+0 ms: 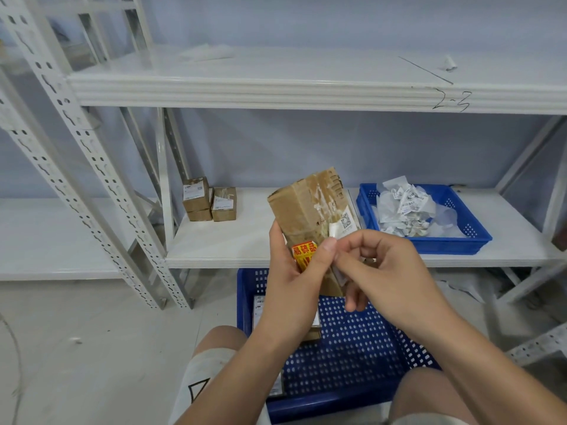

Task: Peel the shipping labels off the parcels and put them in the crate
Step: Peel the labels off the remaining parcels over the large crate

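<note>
The peel is under way on one parcel [303,204], held upright at the centre of the frame. The left hand [291,280] wraps its lower half, thumb across the orange sticker. The right hand [389,271] pinches the lifted white corner of the label [343,220] between thumb and forefinger, its other fingers loosely curled. The QR-coded part looks stuck down, so the next move probably calls for a slow, even pull along the box face, or the paper may tear.

Right of centre, a shallow blue crate [454,242] holds crumpled peeled labels [405,207] and sits on a white shelf [221,243]. Three small cartons [208,199] stand at its left end. A deeper blue crate [352,342] sits at lower centre between the knees, on a pale floor [92,332]. Perforated rack uprights [92,167] fill the left.
</note>
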